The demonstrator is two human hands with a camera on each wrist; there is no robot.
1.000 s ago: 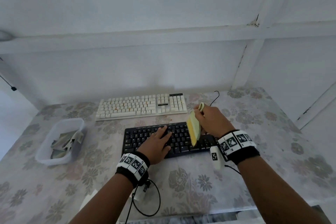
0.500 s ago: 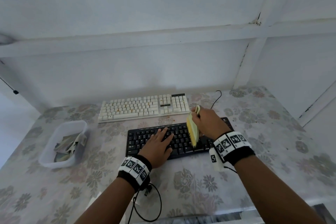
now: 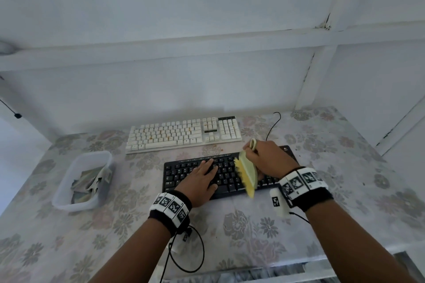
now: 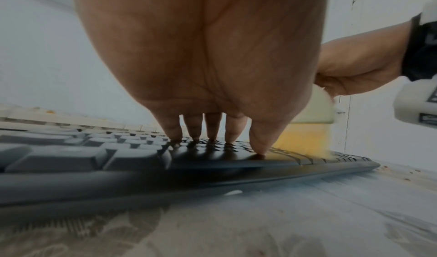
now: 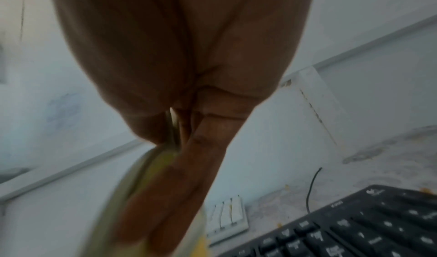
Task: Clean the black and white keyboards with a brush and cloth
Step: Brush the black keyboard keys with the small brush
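At frame centre: left hand (image 3: 199,179) flat, fingers straight, pinning black keyboard (image 3: 184,173) steady; right hand (image 3: 269,158) clutching brush (image 3: 247,173), bristles down on keys to sweep.

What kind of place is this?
Probably a plain room set up as a work corner: a table with a floral tablecloth against bare white walls, holding a white keyboard and a black keyboard.

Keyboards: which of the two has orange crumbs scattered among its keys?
The white keyboard, farther from the person; the black keyboard lies nearer, under both hands.
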